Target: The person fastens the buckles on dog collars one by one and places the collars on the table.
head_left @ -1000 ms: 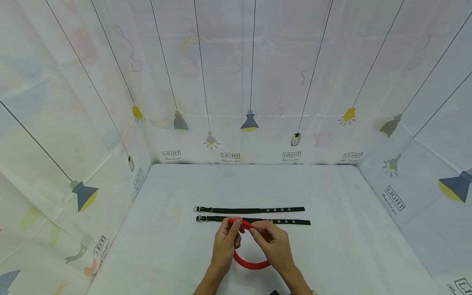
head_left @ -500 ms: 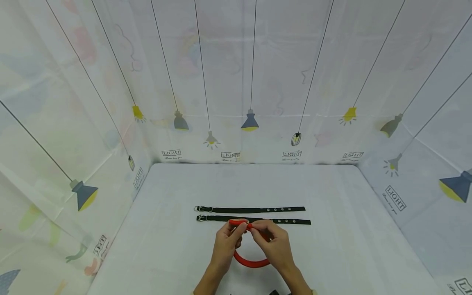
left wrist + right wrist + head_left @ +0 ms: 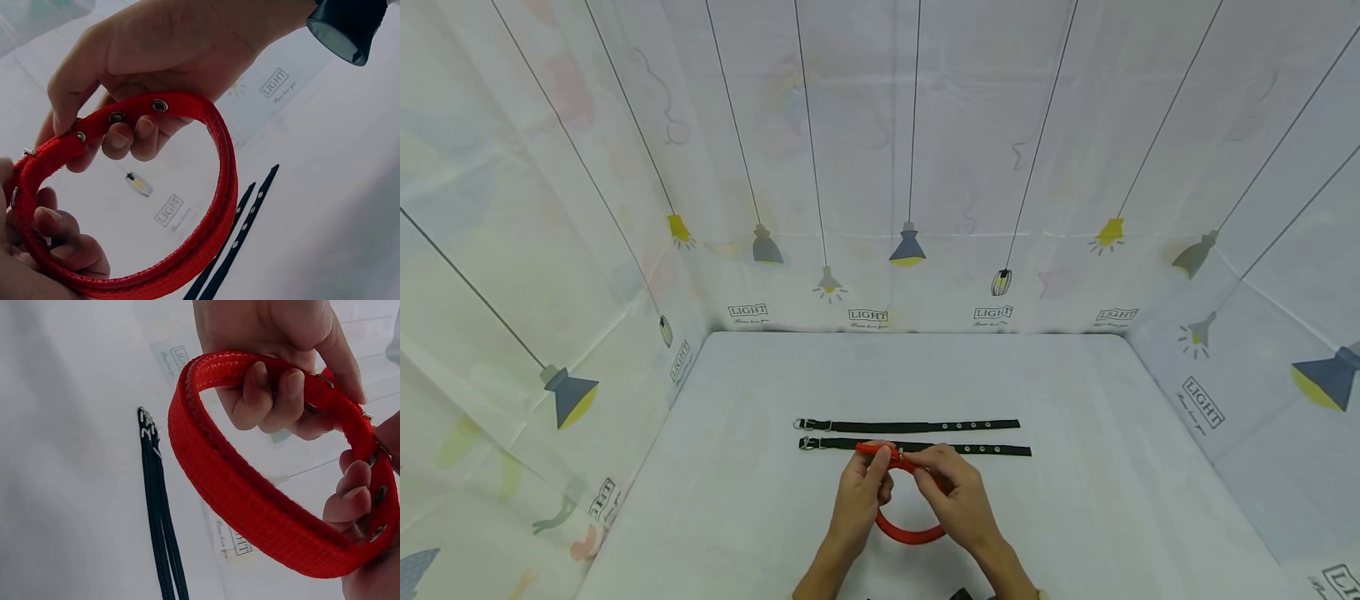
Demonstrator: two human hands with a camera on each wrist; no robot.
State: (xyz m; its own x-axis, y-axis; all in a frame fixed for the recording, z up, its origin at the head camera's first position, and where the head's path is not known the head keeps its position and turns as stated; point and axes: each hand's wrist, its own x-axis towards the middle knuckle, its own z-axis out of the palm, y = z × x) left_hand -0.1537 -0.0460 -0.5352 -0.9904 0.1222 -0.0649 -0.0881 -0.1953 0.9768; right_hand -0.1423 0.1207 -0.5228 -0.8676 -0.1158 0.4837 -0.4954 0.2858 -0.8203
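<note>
A red dog collar (image 3: 910,537) is bent into a loop between both hands, in front of the black collars. My left hand (image 3: 859,493) pinches the overlapped part by the buckle (image 3: 29,152), thumb on top and fingers curled beneath. With thumb and fingers my right hand (image 3: 957,497) grips the strap just right of the buckle, along the part with metal eyelets (image 3: 160,105). A metal ring (image 3: 325,380) shows on the band beside the left fingers in the right wrist view. Fingers hide some of the buckle.
Two black collars (image 3: 880,427) (image 3: 1000,451) with buckles and eyelets lie stretched out, side by side, on the white table (image 3: 760,517) beyond the hands. Printed cloth walls (image 3: 955,283) enclose the table. A small dark object (image 3: 961,594) shows at the bottom edge.
The left thumb moved right over the buckle area, then back left. The red strap end now reaches further left past the left fingers, and the buckle shows between the hands. The black collars stay put.
</note>
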